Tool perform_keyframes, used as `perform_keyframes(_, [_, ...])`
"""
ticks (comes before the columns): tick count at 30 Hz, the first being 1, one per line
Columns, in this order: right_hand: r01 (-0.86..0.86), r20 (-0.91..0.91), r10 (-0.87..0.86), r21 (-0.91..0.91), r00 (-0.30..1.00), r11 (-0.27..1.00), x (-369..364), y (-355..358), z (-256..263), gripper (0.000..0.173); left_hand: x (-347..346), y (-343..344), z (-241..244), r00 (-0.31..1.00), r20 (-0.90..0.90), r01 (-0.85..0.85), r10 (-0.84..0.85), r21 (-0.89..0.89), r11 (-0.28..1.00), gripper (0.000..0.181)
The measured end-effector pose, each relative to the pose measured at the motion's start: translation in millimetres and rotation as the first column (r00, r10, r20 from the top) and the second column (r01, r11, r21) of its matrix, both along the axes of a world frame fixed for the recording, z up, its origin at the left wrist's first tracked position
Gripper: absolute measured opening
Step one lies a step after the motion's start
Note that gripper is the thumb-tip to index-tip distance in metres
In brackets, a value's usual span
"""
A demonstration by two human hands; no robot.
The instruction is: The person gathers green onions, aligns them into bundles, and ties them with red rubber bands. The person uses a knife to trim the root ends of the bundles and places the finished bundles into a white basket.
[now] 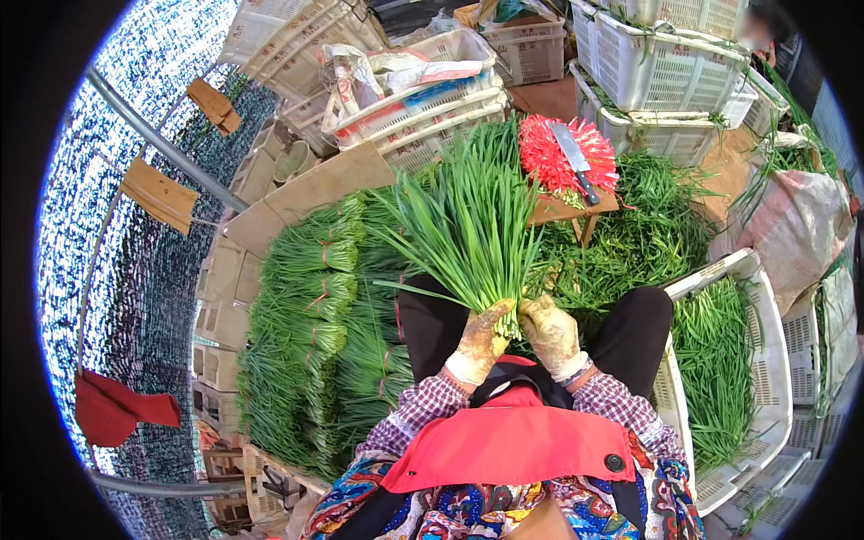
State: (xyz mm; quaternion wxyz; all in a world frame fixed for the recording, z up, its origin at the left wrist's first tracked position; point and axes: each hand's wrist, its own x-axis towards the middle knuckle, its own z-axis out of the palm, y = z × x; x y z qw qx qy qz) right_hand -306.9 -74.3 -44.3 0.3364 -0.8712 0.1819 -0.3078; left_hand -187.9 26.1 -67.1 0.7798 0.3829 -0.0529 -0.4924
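Observation:
My left hand (480, 343), in a soiled, pale work glove, grips a bunch of garlic chives (466, 229) near its cut ends. The long flat leaves fan up and away from me, over my lap. My right hand (550, 334), gloved too, is curled close beside the stem ends on the right. Whether its fingers pinch any stems cannot be made out. Beyond the bunch, a cleaver-like knife (571, 150) with a black handle lies on a pile of red and white plastic strips (536, 145), on a small wooden stool (574, 208).
Tied chive bundles (327, 297) lie in rows at my left. Loose leaves (648, 229) cover the ground ahead right. A white plastic crate (773, 364) of chives stands by my right knee. Stacked crates (661, 67) and a woven sack (796, 229) are farther off. Someone is partly visible at far right.

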Motion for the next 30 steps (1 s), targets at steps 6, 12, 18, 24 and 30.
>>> perform_keyframes(6, [-0.510, 0.008, 0.547, 0.374, 0.837, 0.775, -16.2, 9.3, -10.3, 0.009, 29.1, 1.9, 1.6, 0.997, -0.007, 0.075, -0.075, -0.013, 0.997, 0.049])
perform_keyframes(12, [-0.590, -0.178, 0.592, 0.074, 0.786, 0.804, -17.4, 13.8, 26.4, 0.012, 72.5, 17.9, 22.9, 0.356, 0.917, -0.172, -0.177, 0.251, 0.953, 0.061])
perform_keyframes(18, [-0.472, -0.185, 0.437, -0.258, 0.880, 0.843, 18.0, 7.8, 51.7, 0.005, 83.6, 52.0, 59.0, -0.424, 0.667, -0.473, -0.612, 0.413, 0.778, 0.084])
perform_keyframes(24, [-0.014, -0.537, -0.192, -0.355, 0.821, 0.935, -56.8, -119.4, -73.8, 0.019, 91.3, 82.4, 85.7, -0.549, 0.481, -0.559, -0.683, 0.397, 0.728, 0.086])
perform_keyframes(30, [0.206, 0.045, -0.204, -0.024, 0.978, 0.978, -67.7, -124.0, 8.5, 0.021, 93.4, 109.6, 97.9, -0.572, 0.412, -0.600, -0.710, 0.380, 0.704, 0.083])
